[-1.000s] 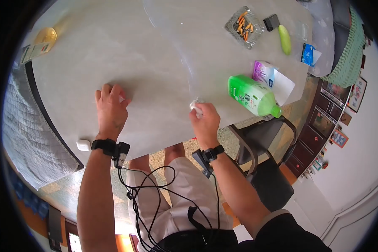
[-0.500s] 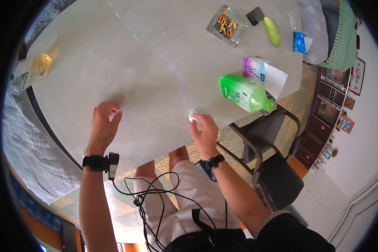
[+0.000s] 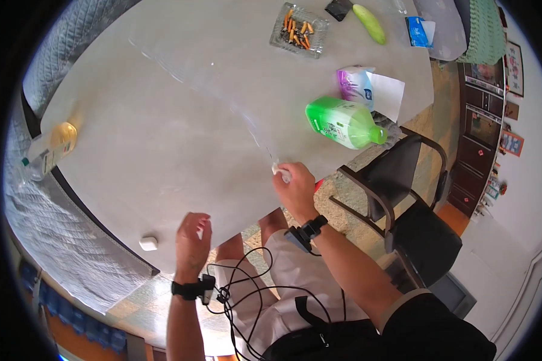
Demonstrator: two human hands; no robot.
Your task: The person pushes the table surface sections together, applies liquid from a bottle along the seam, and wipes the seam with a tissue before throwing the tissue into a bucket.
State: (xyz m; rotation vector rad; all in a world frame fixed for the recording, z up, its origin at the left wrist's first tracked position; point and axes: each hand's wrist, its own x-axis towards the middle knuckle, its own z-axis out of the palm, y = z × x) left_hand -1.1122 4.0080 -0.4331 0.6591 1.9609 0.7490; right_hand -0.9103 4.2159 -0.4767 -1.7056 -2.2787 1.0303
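My right hand (image 3: 295,185) pinches a small crumpled white tissue (image 3: 281,173) against the grey table (image 3: 180,138), near its front edge. A faint shiny streak (image 3: 247,120) runs from the tissue toward the table's upper left. Over the front edge is my left hand (image 3: 194,237), its fingers loosely curled and apart, holding nothing. A small white case (image 3: 148,243) lies on the table to the left of it. The green-capped bottle (image 3: 343,122) lies on its side to the right of my right hand.
A glass ashtray (image 3: 299,30) with cigarette butts, a black box (image 3: 338,9), a green cucumber (image 3: 369,24), a blue tissue pack (image 3: 418,32) and a purple-white pack (image 3: 356,85) are at the back right. A bottle (image 3: 53,150) lies left. Black chairs (image 3: 424,240) stand right.
My left hand has moved back toward the front edge and right, away from the table's middle. My right hand still holds the tissue, a little lower in view. The view has shifted.
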